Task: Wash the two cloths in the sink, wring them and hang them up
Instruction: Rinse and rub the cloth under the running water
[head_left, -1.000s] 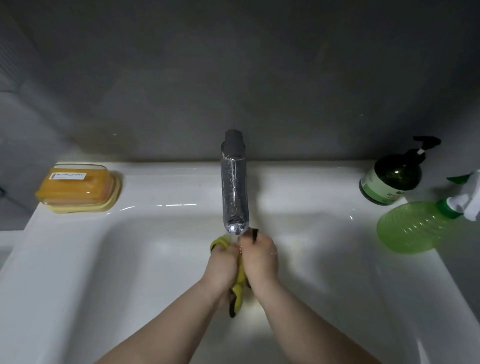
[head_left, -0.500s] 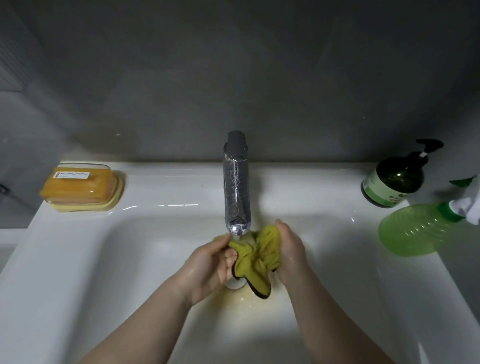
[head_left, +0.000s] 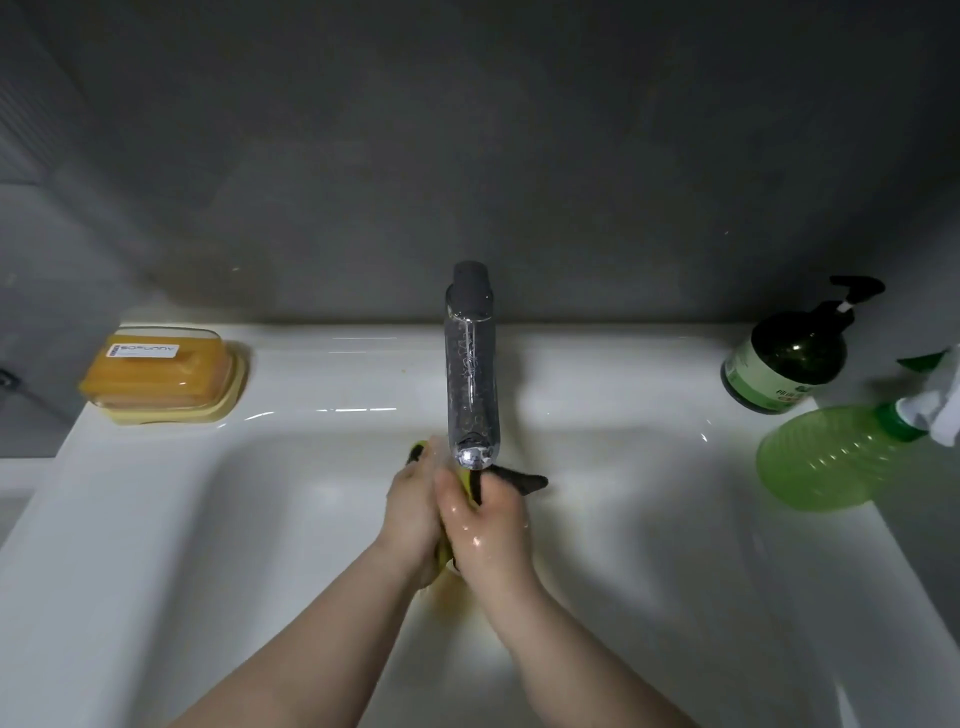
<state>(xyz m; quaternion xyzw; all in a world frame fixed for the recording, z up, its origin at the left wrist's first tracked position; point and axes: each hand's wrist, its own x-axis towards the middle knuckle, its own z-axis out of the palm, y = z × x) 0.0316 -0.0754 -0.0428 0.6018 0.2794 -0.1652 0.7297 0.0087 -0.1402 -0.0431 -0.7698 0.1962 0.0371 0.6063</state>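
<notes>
Head view: my left hand (head_left: 413, 512) and right hand (head_left: 485, 525) each have a clenched grip on the yellow dark-edged fabric cloth (head_left: 469, 479), bunched under the chrome tap (head_left: 471, 374) over the white sink (head_left: 156, 519). I'd rub fold against fold, rotating it.

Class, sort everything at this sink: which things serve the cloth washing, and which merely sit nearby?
In the job: yellow cloth, left hand, right hand, tap, sink.
Just lying about: orange soap box, dark pump bottle, green spray bottle.
</notes>
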